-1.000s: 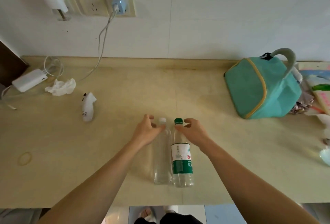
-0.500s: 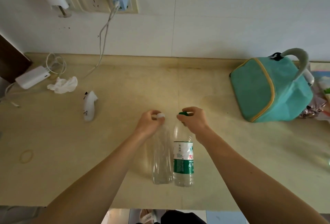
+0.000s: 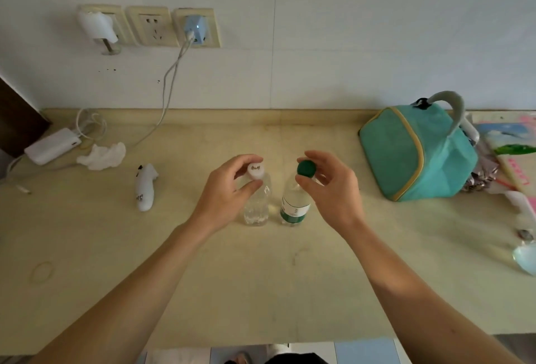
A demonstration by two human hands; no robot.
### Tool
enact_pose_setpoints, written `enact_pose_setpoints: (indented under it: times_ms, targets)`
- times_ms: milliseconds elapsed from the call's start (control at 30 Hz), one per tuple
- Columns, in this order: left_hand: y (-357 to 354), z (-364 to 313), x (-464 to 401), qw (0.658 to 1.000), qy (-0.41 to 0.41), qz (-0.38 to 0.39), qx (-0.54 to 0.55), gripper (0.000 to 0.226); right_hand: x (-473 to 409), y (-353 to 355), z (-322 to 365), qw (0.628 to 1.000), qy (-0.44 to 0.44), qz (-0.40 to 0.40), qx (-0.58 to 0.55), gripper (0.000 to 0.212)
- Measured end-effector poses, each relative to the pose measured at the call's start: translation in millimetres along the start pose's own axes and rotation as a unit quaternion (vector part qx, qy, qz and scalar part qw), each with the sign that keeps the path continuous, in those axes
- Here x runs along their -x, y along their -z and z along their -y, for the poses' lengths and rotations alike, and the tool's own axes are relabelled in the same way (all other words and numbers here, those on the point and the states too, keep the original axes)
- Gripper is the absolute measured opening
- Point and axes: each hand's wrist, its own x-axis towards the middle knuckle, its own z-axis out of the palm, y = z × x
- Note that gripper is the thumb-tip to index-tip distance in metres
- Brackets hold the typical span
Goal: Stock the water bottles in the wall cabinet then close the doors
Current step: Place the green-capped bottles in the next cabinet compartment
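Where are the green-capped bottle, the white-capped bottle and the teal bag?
green-capped bottle (image 3: 305,168), head view, top of its green cap
white-capped bottle (image 3: 255,171), head view, top of its white cap
teal bag (image 3: 391,158), head view, its front panel

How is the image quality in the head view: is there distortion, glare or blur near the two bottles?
Head view: wide-angle bending curves the counter edge; soft, dim light, no glare; the white-capped bottle and the green-capped bottle look slightly soft.
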Motion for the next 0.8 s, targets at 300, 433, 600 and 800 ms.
enact_pose_setpoints:
  times_ms: [300, 433, 600, 800]
  targets:
    - [1.1, -2.6, 2.7, 0.999, -0.028, 0.006, -0.027, 0.041, 7.9, 1.7, -8.5, 1.0, 0.011, -0.006, 0.014, 0.054]
    - [-2.1, 9.7, 3.5, 1.0, 0.006, -0.006, -0.013, 0.056, 9.7, 0.5, -25.1, 1.0, -0.007, 0.009, 0.001, 0.071]
    - [-24.6, 41.0, 18.5, 0.995, 0.09, -0.026, 0.04, 0.084, 11.1, -7.3, -65.9, 0.997, -0.067, 0.04, 0.006, 0.093]
    - [-50.9, 69.0, 22.6, 0.985, 0.163, -0.037, 0.042, 0.066, 9.6, -26.9, -104.4, 0.991, -0.116, 0.071, 0.001, 0.081]
